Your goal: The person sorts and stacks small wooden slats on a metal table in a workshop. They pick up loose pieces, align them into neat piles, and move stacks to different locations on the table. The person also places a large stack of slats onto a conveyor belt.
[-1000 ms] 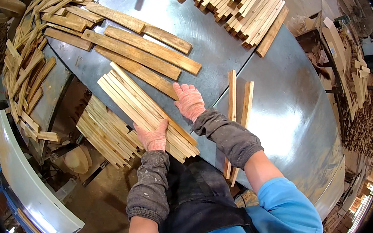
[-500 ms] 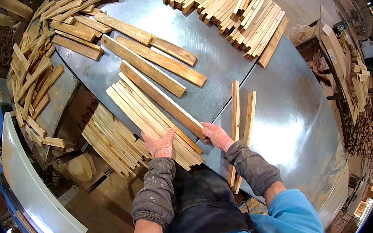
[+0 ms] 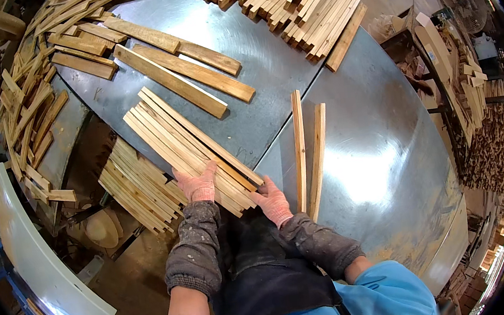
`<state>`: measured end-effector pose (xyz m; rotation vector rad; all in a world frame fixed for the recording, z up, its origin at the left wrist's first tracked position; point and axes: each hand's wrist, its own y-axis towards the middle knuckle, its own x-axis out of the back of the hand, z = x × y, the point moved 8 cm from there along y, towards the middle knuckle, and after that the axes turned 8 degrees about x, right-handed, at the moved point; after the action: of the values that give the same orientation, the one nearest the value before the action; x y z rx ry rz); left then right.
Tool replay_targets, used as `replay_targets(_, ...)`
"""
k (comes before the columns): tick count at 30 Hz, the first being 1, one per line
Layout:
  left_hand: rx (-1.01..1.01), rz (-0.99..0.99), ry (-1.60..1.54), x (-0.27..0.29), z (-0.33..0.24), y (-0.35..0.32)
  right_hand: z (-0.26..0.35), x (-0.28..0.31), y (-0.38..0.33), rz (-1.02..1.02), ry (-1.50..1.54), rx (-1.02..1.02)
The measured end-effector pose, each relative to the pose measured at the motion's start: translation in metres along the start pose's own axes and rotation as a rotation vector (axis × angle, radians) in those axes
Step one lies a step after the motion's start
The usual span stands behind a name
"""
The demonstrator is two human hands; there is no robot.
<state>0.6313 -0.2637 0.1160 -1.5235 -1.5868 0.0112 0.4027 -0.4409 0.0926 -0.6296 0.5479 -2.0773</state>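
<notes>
Before me on the metal table lies a row of pale wood strips (image 3: 184, 147), side by side and slanting toward my body. My gloved left hand (image 3: 197, 183) grips the row's left side near its close end, the thumb across the top. At the right close corner my gloved right hand (image 3: 272, 201) is closed around the ends of the outermost strips; part of its fingers is hidden behind the wood. To the right of that hand, two separate strips (image 3: 316, 162) lie on the table. Beyond the row rest several loose darker boards (image 3: 198, 79).
A large stack of strips (image 3: 284, 9) sits at the far side. Jumbled offcuts (image 3: 33, 115) pile up at the left. Below the table's left edge is another batch of strips (image 3: 136, 184). A pale curved panel (image 3: 45, 265) stands at the left.
The strip in my right hand has moved left and now lies against the right side of the row. My left hand has stayed on the row. The whole view has shifted slightly.
</notes>
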Motion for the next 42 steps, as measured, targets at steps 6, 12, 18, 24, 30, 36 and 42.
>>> replay_targets(6,-0.002,0.044,-0.070,0.001,-0.006,0.000,0.010,-0.016,0.010,-0.154,0.055,0.043)
replay_targets(12,-0.059,0.005,-0.091,0.005,0.008,-0.003,0.036,-0.010,0.014,-0.166,0.118,0.068)
replay_targets(18,-0.043,0.039,-0.123,0.010,0.036,0.002,0.064,0.007,0.006,-0.185,-0.330,0.496)
replay_targets(24,-0.067,0.235,-0.256,0.002,-0.025,-0.087,0.149,0.066,-0.073,-0.170,-0.332,0.763)
replay_targets(30,0.114,0.433,-0.745,-0.012,-0.046,-0.124,0.142,0.051,-0.120,0.152,-0.334,0.670)
replay_targets(36,0.047,0.160,-0.789,0.096,0.042,-0.073,0.162,-0.012,-0.027,-0.021,-0.603,0.809)
replay_targets(42,-0.109,-0.236,-0.326,0.236,0.190,0.059,0.129,-0.072,0.101,-0.073,-0.797,0.629)
